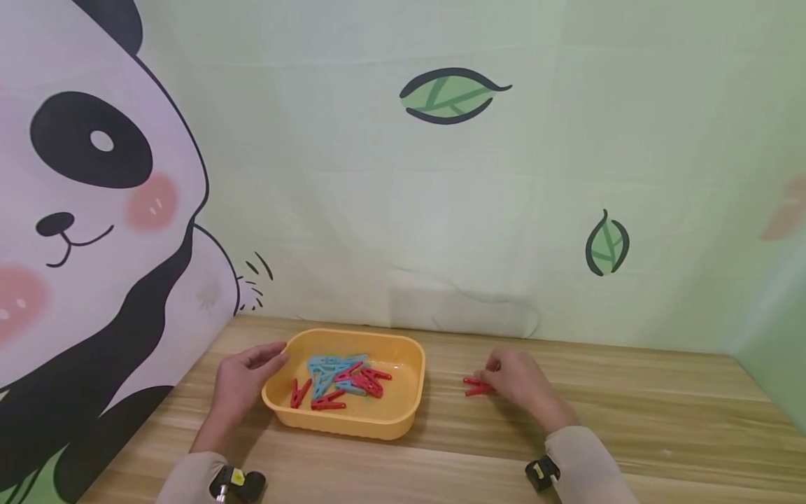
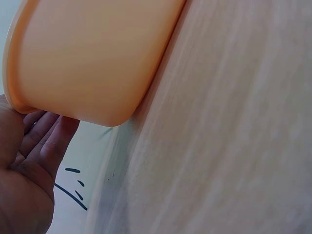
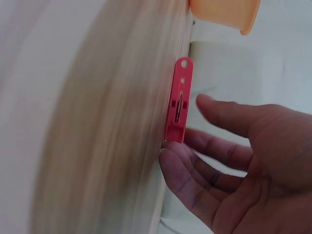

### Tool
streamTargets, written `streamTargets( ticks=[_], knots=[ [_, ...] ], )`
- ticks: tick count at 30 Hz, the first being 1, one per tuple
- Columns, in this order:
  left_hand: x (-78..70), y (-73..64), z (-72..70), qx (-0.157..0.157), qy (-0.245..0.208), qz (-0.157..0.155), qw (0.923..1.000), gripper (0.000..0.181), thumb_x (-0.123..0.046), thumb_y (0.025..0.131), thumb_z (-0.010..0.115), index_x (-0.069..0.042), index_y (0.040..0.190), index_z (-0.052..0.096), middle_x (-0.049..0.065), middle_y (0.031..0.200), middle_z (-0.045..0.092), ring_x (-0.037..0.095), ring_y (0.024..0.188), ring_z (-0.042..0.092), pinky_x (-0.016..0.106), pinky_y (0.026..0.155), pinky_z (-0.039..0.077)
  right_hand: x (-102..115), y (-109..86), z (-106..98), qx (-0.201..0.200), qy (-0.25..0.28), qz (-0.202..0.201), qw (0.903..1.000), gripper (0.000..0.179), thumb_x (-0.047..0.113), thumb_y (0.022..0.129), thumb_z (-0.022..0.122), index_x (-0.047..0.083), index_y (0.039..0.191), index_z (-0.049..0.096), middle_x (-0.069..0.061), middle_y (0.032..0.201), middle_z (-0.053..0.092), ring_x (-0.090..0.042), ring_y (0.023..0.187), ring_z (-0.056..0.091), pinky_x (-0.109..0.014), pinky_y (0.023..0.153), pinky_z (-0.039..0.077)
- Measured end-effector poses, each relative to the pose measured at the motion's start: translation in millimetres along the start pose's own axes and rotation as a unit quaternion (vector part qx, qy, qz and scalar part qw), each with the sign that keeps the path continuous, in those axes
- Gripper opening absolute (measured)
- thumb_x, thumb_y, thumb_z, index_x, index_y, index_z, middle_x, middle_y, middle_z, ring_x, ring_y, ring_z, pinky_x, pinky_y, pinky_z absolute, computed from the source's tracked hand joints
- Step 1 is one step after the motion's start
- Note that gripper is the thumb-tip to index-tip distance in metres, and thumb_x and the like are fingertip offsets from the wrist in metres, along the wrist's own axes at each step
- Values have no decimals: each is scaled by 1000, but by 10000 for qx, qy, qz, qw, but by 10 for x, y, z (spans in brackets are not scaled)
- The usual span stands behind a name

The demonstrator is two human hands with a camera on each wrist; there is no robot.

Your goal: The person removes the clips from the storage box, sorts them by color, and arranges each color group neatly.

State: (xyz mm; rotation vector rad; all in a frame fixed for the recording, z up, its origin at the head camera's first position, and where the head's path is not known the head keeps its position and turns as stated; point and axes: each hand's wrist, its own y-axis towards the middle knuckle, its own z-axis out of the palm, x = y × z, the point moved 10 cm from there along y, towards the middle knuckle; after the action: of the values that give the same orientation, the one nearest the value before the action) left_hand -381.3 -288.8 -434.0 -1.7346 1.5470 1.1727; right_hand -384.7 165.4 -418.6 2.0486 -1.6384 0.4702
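A yellow plastic tub (image 1: 352, 425) stands on the table, holding several blue clothespins (image 1: 323, 371) and several red clothespins (image 1: 327, 400). My left hand (image 1: 242, 381) holds the tub's left rim; in the left wrist view its fingers (image 2: 58, 141) lie behind the tub wall, and the thumb tip is out of sight. To the right of the tub, a single red clothespin (image 3: 179, 100) rests on the table. Around it is my right hand (image 1: 516, 378), fingertips at one end and the thumb apart from it, with a gap showing in the right wrist view.
The wooden table (image 1: 630, 392) runs back to a pale green wall sheet (image 1: 478, 210) printed with leaves and a large panda (image 1: 94, 175). Small black camera mounts sit on both wrists (image 1: 543, 473).
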Motion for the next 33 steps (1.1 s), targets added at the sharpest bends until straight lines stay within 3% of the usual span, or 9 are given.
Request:
streamTargets(
  ticks=[10,17,21,25,33],
  knots=[
    [5,-4,3,65,-50,-3,10000,43,-30,102,75,-3,136,71,18,131,72,33,126,66,25,98,55,-27,8,36,10,111,144,9998,18,11,87,86,6,80,70,0,74,62,-17,69,53,-29,60,46],
    [4,-3,3,66,-49,-1,10000,43,-30,103,74,-4,136,71,17,132,72,33,126,66,21,96,55,31,11,39,-21,550,-314,9980,12,1,86,84,1,93,74,-4,87,73,-20,83,67,-40,76,59],
    [-1,4,0,54,-50,7,10000,43,-31,103,74,-4,136,71,17,132,72,32,126,65,18,94,54,38,9,36,-25,755,-445,9961,16,-2,85,83,-2,99,74,-7,91,75,-24,88,70,-42,79,59],
    [-2,6,-2,38,-80,3,10000,43,-31,102,75,-4,136,72,17,131,73,33,126,65,20,96,54,-1,13,23,-52,777,-293,9965,20,3,84,84,-4,100,74,-7,88,74,-23,85,69,-39,76,58],
    [5,-7,3,59,-67,-52,9999,43,-30,102,75,-4,136,72,17,132,72,33,127,65,27,100,55,-111,-3,22,142,663,461,9966,31,14,81,91,-4,96,70,-7,86,70,-21,79,64,-37,71,56]
  ],
)
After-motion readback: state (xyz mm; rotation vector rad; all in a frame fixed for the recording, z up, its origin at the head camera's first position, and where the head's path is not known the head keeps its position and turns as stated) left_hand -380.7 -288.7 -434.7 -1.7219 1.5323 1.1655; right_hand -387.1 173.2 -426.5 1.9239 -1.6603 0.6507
